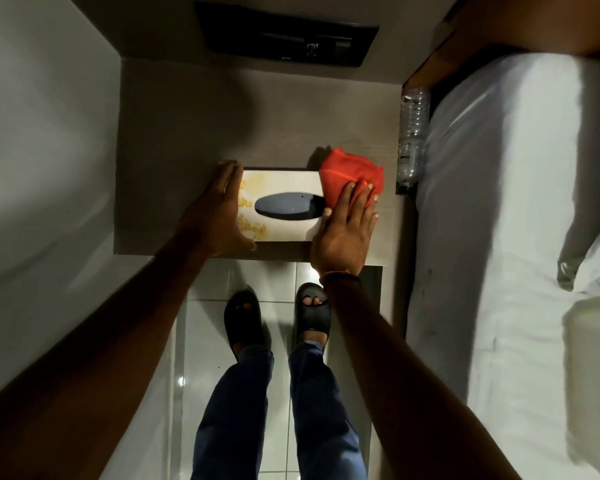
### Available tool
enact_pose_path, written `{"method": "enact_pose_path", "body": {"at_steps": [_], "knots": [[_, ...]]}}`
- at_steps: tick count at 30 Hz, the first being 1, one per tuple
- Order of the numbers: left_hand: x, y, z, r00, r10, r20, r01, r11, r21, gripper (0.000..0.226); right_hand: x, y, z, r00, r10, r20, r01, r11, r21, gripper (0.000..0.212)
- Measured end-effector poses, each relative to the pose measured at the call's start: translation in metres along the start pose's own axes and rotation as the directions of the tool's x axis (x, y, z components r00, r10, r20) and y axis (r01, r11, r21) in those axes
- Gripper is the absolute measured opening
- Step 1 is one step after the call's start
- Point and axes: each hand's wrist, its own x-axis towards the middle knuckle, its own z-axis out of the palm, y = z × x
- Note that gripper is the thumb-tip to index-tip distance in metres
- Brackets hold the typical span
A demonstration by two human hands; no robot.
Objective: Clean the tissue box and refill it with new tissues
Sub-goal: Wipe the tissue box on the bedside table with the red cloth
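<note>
View from above, looking straight down at a narrow grey-brown wood-grain bench [187, 126] set between a pale wall and a white-sheeted bed [499, 202].

A white rectangular tissue box with a dark oval dispensing slot [281, 181] lies flat along the near edge of the bench, roughly midway between its left and right edges. Its long axis runs left to right, parallel to that near edge, and the slot faces up with its own length following the same line. No tissue can be seen in the slot. Yellowish smears mark the left part of the top face.

The left hand [219, 213] is spread open and cupped against the box's left end, fingers reaching toward the far corner and thumb at the near corner, bracing it. The right hand [347, 230] lies flat, fingers extended and close together, pressing a crumpled red cleaning cloth [352, 174] onto the box's right end. Part of the cloth spills past the box onto the bench.

The step appears to be wiping the top, with refilling not yet begun. To do it well, the cloth likely needs to travel along the long axis toward the stained left end, with even pressure and the left hand holding firm so the light box does not slide off the near edge. Passing around the slot's rim would keep the cloth from catching.

A clear plastic water bottle [411, 133] lies at the bench's right edge, beside the bed.
</note>
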Motion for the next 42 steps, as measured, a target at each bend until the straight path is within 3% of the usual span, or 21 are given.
{"method": "enact_pose_path", "body": {"at_steps": [4,11,15,22,29,35,42], "knots": [[0.001,0.002,-0.001,1.0,0.006,-0.009,-0.006,1.0,-0.006,0.154,-0.006,-0.014,0.008,0.992,-0.128,0.001,0.127,0.988,-0.083,0.06],[-0.003,0.008,-0.008,1.0,0.023,-0.011,-0.023,1.0,-0.02,0.152,-0.022,-0.063,0.03,0.949,-0.297,0.101,0.301,0.953,-0.023,0.062],[-0.003,0.007,-0.009,1.0,0.022,-0.007,-0.022,1.0,-0.005,0.152,-0.02,-0.055,0.031,0.938,-0.333,0.099,0.335,0.942,0.001,0.062],[-0.002,-0.003,-0.004,0.999,0.032,-0.01,-0.032,0.999,0.023,0.154,0.003,-0.003,0.013,0.976,-0.215,-0.045,0.213,0.976,-0.055,0.056],[-0.001,-0.003,-0.002,0.999,0.037,-0.023,-0.037,0.999,-0.01,0.151,0.001,-0.021,0.015,0.994,-0.079,-0.071,0.076,0.996,-0.047,0.058],[-0.002,-0.004,-0.001,0.995,0.07,-0.065,-0.072,0.997,-0.03,0.146,-0.016,-0.06,0.033,0.98,-0.2,0.019,0.2,0.98,-0.007,0.062],[0.0,-0.01,-0.002,0.991,0.122,-0.046,-0.125,0.991,-0.053,0.147,-0.017,-0.066,0.024,0.977,-0.211,0.024,0.207,0.972,0.115,0.065]]}}
